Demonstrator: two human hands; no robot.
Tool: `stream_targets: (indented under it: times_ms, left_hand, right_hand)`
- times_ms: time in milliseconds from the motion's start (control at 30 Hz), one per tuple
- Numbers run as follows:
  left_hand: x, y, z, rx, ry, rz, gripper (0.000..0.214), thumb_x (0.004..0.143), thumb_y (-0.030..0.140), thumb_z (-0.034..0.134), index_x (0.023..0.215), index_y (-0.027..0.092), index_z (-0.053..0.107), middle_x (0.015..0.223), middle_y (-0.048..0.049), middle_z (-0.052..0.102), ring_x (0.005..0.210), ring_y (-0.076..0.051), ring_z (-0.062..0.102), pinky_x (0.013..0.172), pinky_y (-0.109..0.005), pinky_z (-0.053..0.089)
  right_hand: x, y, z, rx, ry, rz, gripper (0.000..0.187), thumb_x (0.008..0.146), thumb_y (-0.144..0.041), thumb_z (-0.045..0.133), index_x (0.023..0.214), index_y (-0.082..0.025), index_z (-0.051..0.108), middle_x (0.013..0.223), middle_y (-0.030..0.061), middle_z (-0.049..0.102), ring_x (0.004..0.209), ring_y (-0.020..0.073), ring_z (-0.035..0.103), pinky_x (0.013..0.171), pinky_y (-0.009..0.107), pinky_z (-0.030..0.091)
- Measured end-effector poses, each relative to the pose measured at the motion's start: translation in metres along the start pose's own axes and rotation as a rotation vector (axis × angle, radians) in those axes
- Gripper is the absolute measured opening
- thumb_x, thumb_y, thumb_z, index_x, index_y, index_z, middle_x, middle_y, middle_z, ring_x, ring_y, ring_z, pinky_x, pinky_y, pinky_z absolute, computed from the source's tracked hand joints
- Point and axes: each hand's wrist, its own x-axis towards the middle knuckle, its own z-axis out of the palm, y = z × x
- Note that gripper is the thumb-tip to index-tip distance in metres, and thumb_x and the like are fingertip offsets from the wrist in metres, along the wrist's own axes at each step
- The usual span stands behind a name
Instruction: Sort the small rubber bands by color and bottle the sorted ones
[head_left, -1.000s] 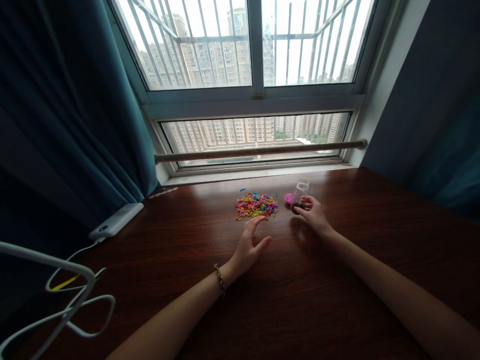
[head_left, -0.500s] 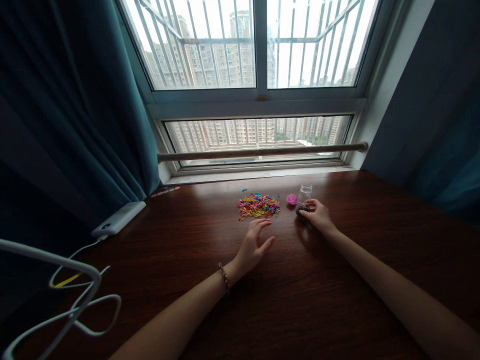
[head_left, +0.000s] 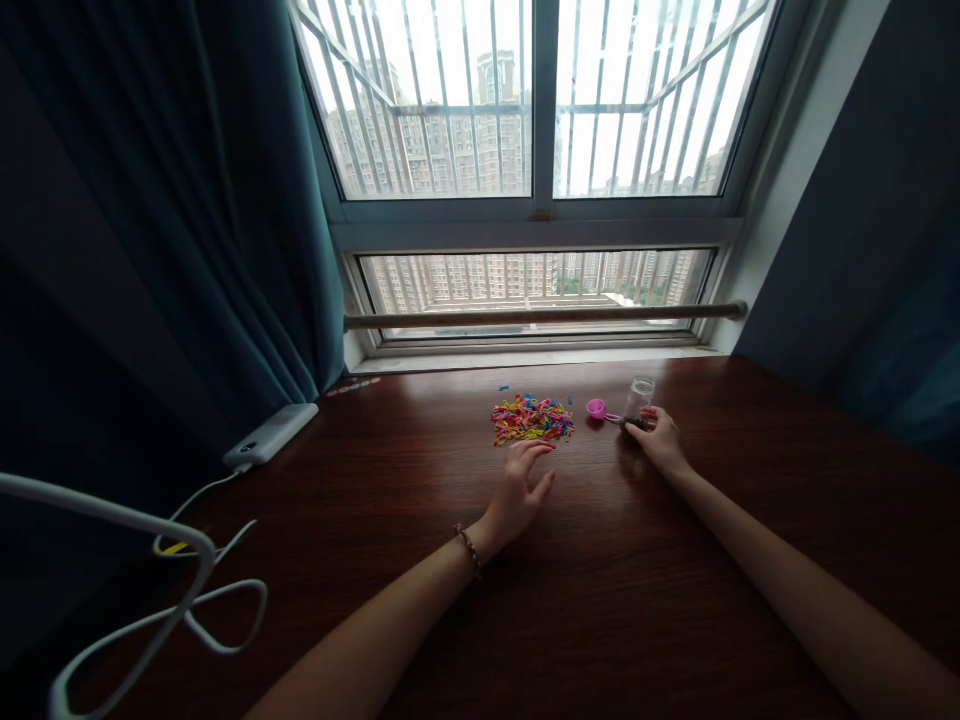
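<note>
Small glass jar (head_left: 641,392): upright, uncapped, gripped at its base by the right hand (head_left: 661,440). It holds only a thin dark layer at the bottom. Pink cap (head_left: 596,408): just left of that hand. Pile of coloured elastic bands (head_left: 532,420): on the wooden table (head_left: 600,600), at the fingertips of the left hand (head_left: 521,490), which is open, fingers spread, holding nothing. Judgement: early stage, since nearly all the bands lie outside the jar.

Wooden table (head_left: 600,600): bands (head_left: 531,420), jar (head_left: 640,394), lid (head_left: 596,408)

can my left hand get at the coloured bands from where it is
Probably yes: the left hand is open just short of the coloured bands, with nothing between; the right hand holds the jar aside.
</note>
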Motion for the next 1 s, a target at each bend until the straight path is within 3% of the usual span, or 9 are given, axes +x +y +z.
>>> stream_targets:
  times_ms: [133,267,333,400,467,533,600,733,1000]
  left_hand:
    - [0.004,-0.018,-0.005,0.11,0.072,-0.07,0.026,0.078,0.016,0.051,0.103,0.018,0.052,0.109,-0.0081,0.053,0.106,-0.02,0.047,0.096,-0.038,0.036]
    - [0.012,-0.042,-0.021,0.211,0.176,-0.157,0.024,0.077,0.016,0.05,0.101,0.017,0.053,0.106,-0.0079,0.055,0.103,-0.02,0.05,0.093,-0.037,0.039]
    - [0.016,-0.056,-0.03,0.252,0.222,-0.18,0.02,0.077,0.018,0.05,0.096,0.017,0.055,0.104,-0.0073,0.056,0.099,-0.02,0.052,0.091,-0.036,0.041]
    - [0.022,-0.073,-0.039,0.299,0.26,-0.2,0.017,0.076,0.018,0.05,0.092,0.016,0.056,0.099,-0.0068,0.058,0.096,-0.02,0.054,0.088,-0.035,0.042]
    - [0.032,-0.09,-0.046,0.357,0.284,-0.224,0.018,0.076,0.018,0.049,0.092,0.016,0.056,0.097,-0.0066,0.059,0.094,-0.02,0.055,0.087,-0.035,0.043]
    - [0.046,-0.106,-0.051,0.428,0.244,-0.245,0.019,0.077,0.017,0.046,0.092,0.016,0.057,0.096,-0.0072,0.06,0.093,-0.019,0.056,0.086,-0.034,0.043]
    - [0.063,-0.12,-0.053,0.495,0.125,-0.267,0.024,0.079,0.015,0.041,0.097,0.015,0.057,0.099,-0.0085,0.061,0.094,-0.02,0.056,0.086,-0.034,0.043]
    - [0.096,-0.144,-0.049,0.515,-0.001,-0.254,0.027,0.081,0.015,0.039,0.098,0.017,0.06,0.107,-0.0073,0.06,0.104,-0.018,0.052,0.094,-0.032,0.038]
    - [0.12,-0.19,-0.03,0.457,-0.241,-0.364,0.031,0.084,0.035,0.041,0.111,0.029,0.055,0.131,-0.0013,0.044,0.128,-0.027,0.024,0.1,-0.061,0.002]
  right_hand:
    - [-0.007,-0.005,0.001,-0.018,0.082,-0.031,0.067,0.057,-0.038,0.066,0.114,-0.015,0.038,0.105,0.0117,0.051,0.082,0.0218,0.056,0.074,0.038,0.046]
    - [-0.023,-0.03,-0.006,-0.113,0.323,-0.26,0.068,0.062,-0.037,0.063,0.118,-0.013,0.033,0.117,0.0162,0.039,0.098,0.0256,0.045,0.083,0.043,0.04]
    - [-0.034,-0.046,-0.009,-0.116,0.223,-0.436,0.048,0.07,-0.031,0.056,0.112,-0.015,0.04,0.112,0.0136,0.043,0.099,0.0248,0.045,0.084,0.041,0.039]
    - [-0.043,-0.06,-0.005,-0.096,-0.023,-0.59,0.024,0.077,-0.023,0.047,0.1,-0.017,0.049,0.102,0.0096,0.05,0.096,0.0215,0.048,0.085,0.036,0.04]
    - [-0.047,-0.074,0.007,-0.102,-0.233,-0.657,0.022,0.081,-0.017,0.039,0.098,-0.017,0.052,0.099,0.0088,0.054,0.095,0.0194,0.051,0.087,0.033,0.039]
    - [-0.041,-0.087,0.027,-0.188,-0.391,-0.62,0.028,0.082,-0.014,0.035,0.104,-0.015,0.053,0.108,0.0102,0.054,0.102,0.0184,0.049,0.091,0.03,0.036]
    - [-0.026,-0.099,0.053,-0.374,-0.475,-0.41,0.031,0.083,-0.013,0.033,0.108,-0.013,0.053,0.114,0.0099,0.053,0.107,0.0158,0.047,0.093,0.025,0.033]
    - [0.016,-0.115,0.106,-0.498,-0.518,-0.208,0.041,0.087,-0.028,0.031,0.088,-0.004,0.064,0.096,0.0201,0.061,0.096,0.024,0.054,0.086,0.031,0.037]
    - [0.037,-0.097,0.158,-0.606,-0.506,0.015,0.06,0.084,-0.05,0.03,0.093,-0.002,0.066,0.103,0.0269,0.057,0.105,0.0342,0.047,0.084,0.044,0.036]
